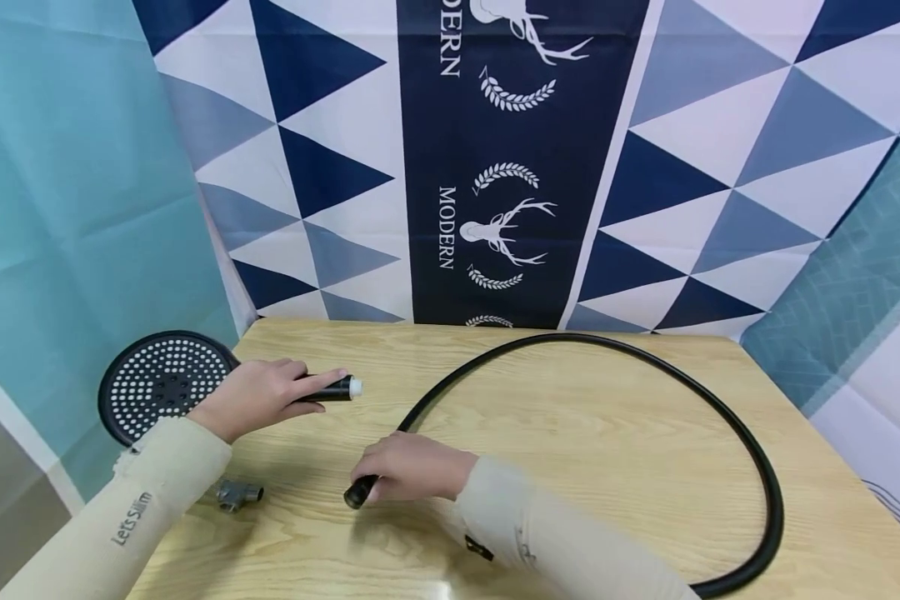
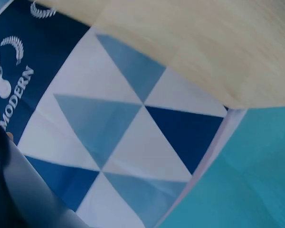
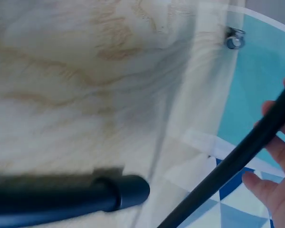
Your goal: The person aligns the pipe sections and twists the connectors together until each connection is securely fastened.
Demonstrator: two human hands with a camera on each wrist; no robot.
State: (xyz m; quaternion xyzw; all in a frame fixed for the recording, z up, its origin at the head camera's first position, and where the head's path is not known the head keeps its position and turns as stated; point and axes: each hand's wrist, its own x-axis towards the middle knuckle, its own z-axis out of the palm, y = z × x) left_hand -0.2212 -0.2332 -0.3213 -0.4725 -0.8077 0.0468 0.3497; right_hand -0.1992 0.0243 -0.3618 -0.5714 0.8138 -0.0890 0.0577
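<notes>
My left hand point(image 1: 258, 396) grips the black handle of a shower head point(image 1: 168, 379), above the table's left side. The round, perforated face is at the left, and a white-tipped handle end point(image 1: 354, 387) points right. My right hand point(image 1: 416, 467) holds a black shower hose point(image 1: 727, 412) near one end, which points toward the lower left. The hose curves in a wide loop across the table. In the right wrist view, fingers point(image 3: 275, 147) lie about the hose point(image 3: 237, 152); a collared black tube end point(image 3: 128, 192) shows lower left.
A small metal fitting point(image 1: 236, 494) lies on the wooden table point(image 1: 570, 467) below my left forearm. Patterned curtain fabric point(image 1: 330, 167) hangs along the back edge. Teal fabric point(image 1: 82, 167) hangs on the left, and more fabric point(image 1: 847, 333) on the right.
</notes>
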